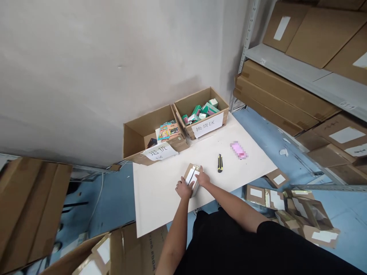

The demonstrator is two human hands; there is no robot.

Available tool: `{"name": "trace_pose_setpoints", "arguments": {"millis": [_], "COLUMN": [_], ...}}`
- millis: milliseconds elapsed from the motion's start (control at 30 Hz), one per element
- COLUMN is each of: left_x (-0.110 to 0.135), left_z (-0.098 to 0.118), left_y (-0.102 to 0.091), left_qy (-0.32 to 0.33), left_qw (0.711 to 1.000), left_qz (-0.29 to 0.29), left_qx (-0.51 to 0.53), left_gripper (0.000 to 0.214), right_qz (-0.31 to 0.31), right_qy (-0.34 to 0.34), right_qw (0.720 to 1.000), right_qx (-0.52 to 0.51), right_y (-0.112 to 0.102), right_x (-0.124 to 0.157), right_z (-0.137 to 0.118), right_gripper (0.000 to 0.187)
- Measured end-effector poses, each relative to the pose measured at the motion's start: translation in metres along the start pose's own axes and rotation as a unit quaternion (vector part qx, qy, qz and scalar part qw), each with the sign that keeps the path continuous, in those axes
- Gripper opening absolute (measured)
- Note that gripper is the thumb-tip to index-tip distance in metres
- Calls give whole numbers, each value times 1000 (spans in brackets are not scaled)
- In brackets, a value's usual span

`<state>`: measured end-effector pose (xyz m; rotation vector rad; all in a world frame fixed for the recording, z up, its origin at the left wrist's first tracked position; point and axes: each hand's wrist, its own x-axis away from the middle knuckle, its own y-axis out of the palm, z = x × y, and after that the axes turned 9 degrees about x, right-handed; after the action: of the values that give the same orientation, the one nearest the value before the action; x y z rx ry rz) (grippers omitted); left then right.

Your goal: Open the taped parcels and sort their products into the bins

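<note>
A small cardboard box (189, 170) with white labels and shiny tape on top sits near the front edge of the white table (155, 194). My left hand (184, 188) is closed on its left side, and my right hand (202, 177) grips its right side. Part of the box is hidden under my fingers. To the right of my right hand lies a black and yellow utility knife (220, 163). Beyond the knife is a pink, pixelated item (239, 150) whose kind I cannot make out.
Two open cartons with handwritten labels stand at the table's back: the left carton (133, 139) holds colourful booklets, the right carton (226, 116) green and white packages. Shelves (289, 65) with boxes rise at right. Small boxes (301, 214) lie on the floor; a large carton (129, 248) stands front left.
</note>
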<state>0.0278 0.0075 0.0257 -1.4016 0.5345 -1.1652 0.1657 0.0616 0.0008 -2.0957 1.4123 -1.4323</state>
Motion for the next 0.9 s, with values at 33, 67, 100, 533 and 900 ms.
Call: {"name": "trace_pose_setpoints", "arguments": {"millis": [33,67,100,533,900], "left_x": [0,0,-1,-24,-1], "left_z": [-1,-3,-4,-71,-65], "left_y": [1,2,3,-10,9], "left_qy": [0,5,14,57,5], "left_qw": [1000,1000,1000,969,969], "left_qz": [-1,-2,0,-91,-54], "left_qx": [2,4,5,221,240], "left_gripper": [80,75,71,57,45], "right_qz": [-1,-5,-10,-6,118], "right_qy": [7,17,26,-20,11], "right_qw": [1000,1000,999,998,992], "right_qx": [8,14,22,51,-52], "right_y": [-1,-3,-6,-33,31], "right_x": [-1,-1,-3,-14,39], "right_z": [-3,-6,-9,-7,-11], "right_gripper": [76,74,71,82,95]}}
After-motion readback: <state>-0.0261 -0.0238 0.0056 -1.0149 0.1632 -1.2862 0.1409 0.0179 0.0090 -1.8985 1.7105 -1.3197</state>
